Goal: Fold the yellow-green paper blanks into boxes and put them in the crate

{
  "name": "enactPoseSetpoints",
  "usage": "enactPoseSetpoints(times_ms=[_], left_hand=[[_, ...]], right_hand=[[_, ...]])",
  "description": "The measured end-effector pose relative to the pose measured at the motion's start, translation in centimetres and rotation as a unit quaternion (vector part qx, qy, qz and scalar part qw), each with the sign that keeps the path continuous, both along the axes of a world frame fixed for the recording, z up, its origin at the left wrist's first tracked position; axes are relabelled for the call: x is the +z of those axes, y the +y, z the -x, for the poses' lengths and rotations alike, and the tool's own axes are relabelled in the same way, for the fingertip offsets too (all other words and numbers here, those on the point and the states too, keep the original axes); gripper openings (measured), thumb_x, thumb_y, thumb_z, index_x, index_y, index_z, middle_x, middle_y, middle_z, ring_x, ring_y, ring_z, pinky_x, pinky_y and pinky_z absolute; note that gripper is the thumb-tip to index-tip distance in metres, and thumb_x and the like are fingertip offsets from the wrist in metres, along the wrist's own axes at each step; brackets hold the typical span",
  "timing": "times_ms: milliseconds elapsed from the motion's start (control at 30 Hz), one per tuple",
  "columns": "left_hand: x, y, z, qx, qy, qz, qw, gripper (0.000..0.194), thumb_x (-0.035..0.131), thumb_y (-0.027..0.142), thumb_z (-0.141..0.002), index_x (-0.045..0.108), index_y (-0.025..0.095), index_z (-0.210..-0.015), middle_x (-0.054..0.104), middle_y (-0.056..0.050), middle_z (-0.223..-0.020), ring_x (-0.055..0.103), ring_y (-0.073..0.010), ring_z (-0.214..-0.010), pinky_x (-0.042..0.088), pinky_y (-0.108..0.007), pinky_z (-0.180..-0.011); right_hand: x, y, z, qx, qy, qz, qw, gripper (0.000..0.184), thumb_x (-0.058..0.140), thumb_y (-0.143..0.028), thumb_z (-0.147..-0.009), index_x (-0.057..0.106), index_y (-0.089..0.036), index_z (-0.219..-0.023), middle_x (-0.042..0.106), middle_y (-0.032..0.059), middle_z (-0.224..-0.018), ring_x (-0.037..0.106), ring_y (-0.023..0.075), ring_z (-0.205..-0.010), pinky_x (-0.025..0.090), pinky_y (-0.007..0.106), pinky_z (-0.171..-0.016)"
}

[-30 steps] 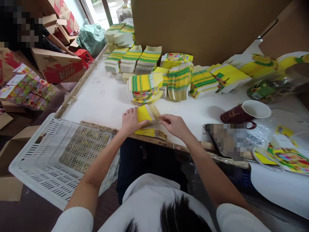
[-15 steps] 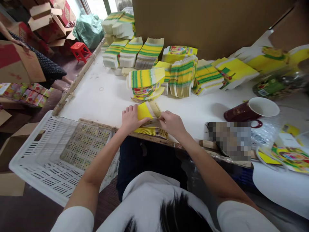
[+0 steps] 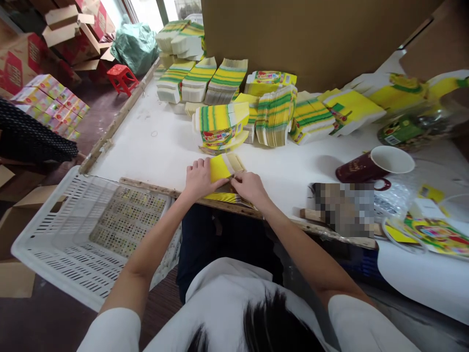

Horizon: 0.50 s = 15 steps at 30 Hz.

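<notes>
A flat yellow carton [image 3: 221, 167] with a pale flap at its right end lies near the table's front edge. Around its left end is my left hand [image 3: 199, 180], closed on it, the thumb stretched along the near side. My right hand [image 3: 252, 188] pinches at the carton's near right corner, fingertips together. Below both hands, a fanned stack of yellow cartons [image 3: 223, 197] lies at the edge, partly covered. Just beyond stands a bundle of yellow and green cartons [image 3: 220, 122].
More carton stacks [image 3: 276, 117] line the back of the white table [image 3: 135, 146]. To the right lie a tipped maroon mug [image 3: 355, 168], a jar [image 3: 399, 129] and a blurred-out patch. A white plastic crate [image 3: 47, 264] stands at left, with a red stool [image 3: 122, 78] farther off.
My right hand has shifted slightly left along the carton's near edge. At far left, a person carrying a cardboard box has moved left, uncovering stacked colourful packs.
</notes>
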<state>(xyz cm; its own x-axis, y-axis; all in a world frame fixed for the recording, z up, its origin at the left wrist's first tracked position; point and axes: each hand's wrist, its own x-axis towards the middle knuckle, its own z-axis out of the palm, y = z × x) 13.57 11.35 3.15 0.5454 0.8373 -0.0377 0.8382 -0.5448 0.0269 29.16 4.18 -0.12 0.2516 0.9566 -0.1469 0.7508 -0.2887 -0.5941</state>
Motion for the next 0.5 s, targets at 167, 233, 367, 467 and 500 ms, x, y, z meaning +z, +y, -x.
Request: enactPoseSetpoints(times_ms=[167, 233, 367, 467, 500], left_hand=[[-0.2, 0.1, 0.1, 0.019, -0.005, -0.003, 1.000, 0.080, 0.048, 0.075, -0.089, 0.045, 0.011, -0.135, 0.058, -0.019, -0.126, 0.053, -0.0351, -0.116, 0.040, -0.043, -0.095], [-0.2, 0.1, 0.1, 0.028, -0.006, -0.002, 1.000, 0.080, 0.048, 0.075, -0.089, 0.045, 0.010, -0.136, 0.058, -0.019, -0.126, 0.053, -0.0350, -0.117, 0.040, -0.043, -0.096], [0.1, 0.1, 0.0, 0.034, -0.006, 0.005, 0.999, 0.073, 0.040, 0.071, -0.095, 0.045, 0.011, -0.137, 0.059, -0.018, -0.127, 0.053, -0.0339, -0.120, 0.040, -0.043, -0.097], [0.2, 0.2, -0.1, 0.037, -0.009, 0.011, 0.999, 0.072, 0.039, 0.070, -0.095, 0.044, 0.013, -0.138, 0.059, -0.018, -0.128, 0.052, -0.0337, -0.121, 0.040, -0.043, -0.098], [0.2, 0.3, -0.1, 0.041, -0.011, 0.013, 0.999, 0.071, 0.039, 0.070, -0.095, 0.044, 0.013, -0.138, 0.059, -0.018, -0.128, 0.052, -0.0337, -0.122, 0.040, -0.043, -0.098]], right_hand=[[-0.2, 0.4, 1.2, 0.025, 0.077, 0.022, 0.996, 0.040, 0.051, -0.037, -0.098, 0.075, -0.019, -0.072, 0.077, 0.0046, -0.073, 0.067, 0.0182, -0.066, 0.045, 0.025, -0.059], [0.0, 0.4, 0.5, 0.025, 0.071, 0.024, 0.997, 0.039, 0.058, -0.042, -0.094, 0.073, -0.020, -0.066, 0.075, 0.0058, -0.069, 0.068, 0.0205, -0.067, 0.046, 0.027, -0.061], [0.4, 0.0, -1.8, 0.003, 0.041, -0.005, 0.999, 0.022, 0.063, -0.034, -0.089, 0.077, -0.020, -0.080, 0.079, 0.0093, -0.084, 0.071, 0.0256, -0.083, 0.049, 0.032, -0.075], [0.5, -0.8, -3.0, 0.013, 0.047, -0.034, 0.998, 0.025, 0.055, -0.019, -0.087, 0.076, -0.019, -0.101, 0.079, 0.0085, -0.101, 0.071, 0.0239, -0.092, 0.049, 0.033, -0.085], [0.6, -1.1, -3.4, 0.029, 0.055, -0.035, 0.997, 0.026, 0.055, -0.017, -0.085, 0.076, -0.019, -0.099, 0.079, 0.0076, -0.099, 0.071, 0.0231, -0.090, 0.049, 0.033, -0.084]])
